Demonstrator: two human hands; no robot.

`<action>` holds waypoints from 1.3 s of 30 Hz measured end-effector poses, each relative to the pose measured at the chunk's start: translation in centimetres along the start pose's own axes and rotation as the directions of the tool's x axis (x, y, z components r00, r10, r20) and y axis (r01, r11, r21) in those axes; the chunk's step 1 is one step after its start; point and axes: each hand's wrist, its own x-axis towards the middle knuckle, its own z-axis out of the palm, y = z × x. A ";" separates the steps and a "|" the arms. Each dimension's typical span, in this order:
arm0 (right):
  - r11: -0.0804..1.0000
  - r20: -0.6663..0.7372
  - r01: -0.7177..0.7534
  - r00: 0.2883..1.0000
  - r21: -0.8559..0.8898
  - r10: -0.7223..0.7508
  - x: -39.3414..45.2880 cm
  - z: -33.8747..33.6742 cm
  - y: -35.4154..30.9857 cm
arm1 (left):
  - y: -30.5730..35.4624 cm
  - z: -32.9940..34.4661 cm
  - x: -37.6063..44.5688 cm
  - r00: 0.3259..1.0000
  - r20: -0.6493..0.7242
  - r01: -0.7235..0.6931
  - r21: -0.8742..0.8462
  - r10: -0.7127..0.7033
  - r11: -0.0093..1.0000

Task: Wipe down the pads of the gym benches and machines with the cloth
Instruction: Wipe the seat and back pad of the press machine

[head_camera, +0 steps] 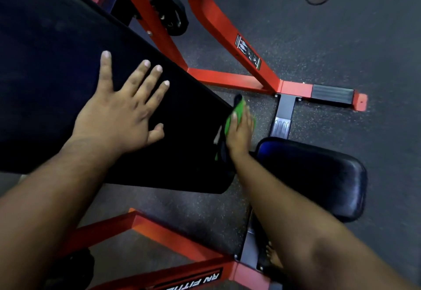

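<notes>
While pressed to the smooth black back pad (68, 66), right hand (240, 134) with crumpled green cloth (237, 113).

Both forearms are bare from the elbow down, with no sleeve, watch, band or glove anywhere on them. The left hand (120, 116) has no rings on its broad fingers, and the nails are short and pale. The right hand (240, 133) also looks unadorned, though only its back and thumb show. Low down, a bare foot (273, 259) with toes visible
</notes>
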 end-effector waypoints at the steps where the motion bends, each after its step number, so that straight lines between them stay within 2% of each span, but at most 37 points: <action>1: 0.998 0.013 0.037 0.999 -0.052 -0.036 1.2 0.2 -0.5 | 0.0 -0.2 -0.1 1.000 0.011 0.005 -0.008 -0.005 1.000; 3: 0.993 0.066 0.061 0.996 -0.103 -0.055 0.0 0.4 -0.7 | 0.2 -0.2 -0.2 1.000 0.022 -0.001 0.021 0.001 1.000; 6: 0.992 0.172 0.059 0.984 -0.111 -0.039 -7.4 -0.7 1.7 | 0.1 -0.1 -0.1 1.000 0.022 -0.002 0.019 0.002 1.000; 8: 0.989 0.218 0.108 0.972 -0.097 -0.085 -11.4 -1.2 3.8 | 0.0 -0.3 -0.1 0.999 0.034 -0.004 0.016 0.003 1.000; 10: 0.996 0.201 0.087 0.976 -0.034 -0.078 -10.4 -1.2 4.4 | 0.0 -0.3 -0.1 1.000 0.030 -0.003 0.021 0.002 1.000; 14: 0.988 0.052 -0.127 0.991 0.084 0.123 -2.4 -0.7 1.8 | 0.1 0.1 0.0 1.000 0.024 -0.005 0.027 0.004 1.000; 16: 0.996 0.027 -0.037 0.999 0.077 0.035 -0.1 0.0 -2.4 | 0.1 0.2 0.1 1.000 0.020 0.001 0.012 -0.002 1.000; 19: 0.965 0.064 0.260 0.963 0.042 -0.263 -3.3 1.5 -8.7 | 0.2 -0.2 0.1 0.999 0.038 0.004 0.014 -0.005 1.000; 21: 0.908 0.157 0.420 0.895 0.015 -0.417 -6.7 1.1 -8.5 | 0.1 -0.3 0.0 0.999 0.045 0.000 0.032 -0.001 0.999; 22: 0.888 0.204 0.459 0.872 -0.026 -0.445 -7.8 0.6 -6.5 | 0.1 -0.4 0.0 0.999 0.052 -0.003 0.031 0.001 1.000; 23: 0.886 0.231 0.454 0.875 -0.090 -0.425 -8.2 0.0 -4.0 | 0.0 -0.4 0.0 0.998 0.057 -0.003 0.022 0.002 1.000; 25: 0.931 0.207 0.320 0.937 -0.174 -0.283 -7.6 -1.0 0.7 | 0.0 -0.5 0.1 0.998 0.067 0.005 0.014 -0.006 1.000; 27: 0.969 0.176 0.185 0.972 -0.164 -0.156 -6.3 -1.4 2.5 | 0.3 -0.1 0.1 0.997 0.072 0.004 0.034 -0.006 0.999; 28: 0.977 0.162 0.167 0.976 -0.136 -0.144 -5.3 -1.0 1.9 | 0.3 0.0 0.1 0.997 0.074 0.003 0.048 -0.006 0.999; 31: 0.983 0.077 0.168 0.984 -0.077 -0.162 -0.7 0.4 -2.9 | 0.3 0.1 0.3 0.996 0.088 0.005 0.048 -0.009 0.999; 34: 0.965 0.076 0.238 0.970 -0.110 -0.231 2.1 0.9 -5.0 | 0.3 -0.3 0.3 0.994 0.105 0.017 0.038 -0.021 0.999; 36: 0.942 0.081 0.318 0.947 -0.108 -0.311 -0.5 0.5 -2.6 | 0.3 -0.5 0.1 0.994 0.103 0.015 0.049 -0.020 0.999; 39: 0.953 0.200 0.297 0.939 -0.058 -0.281 -10.6 -1.3 2.2 | 0.2 -0.2 0.0 0.996 0.088 0.003 0.041 -0.007 0.999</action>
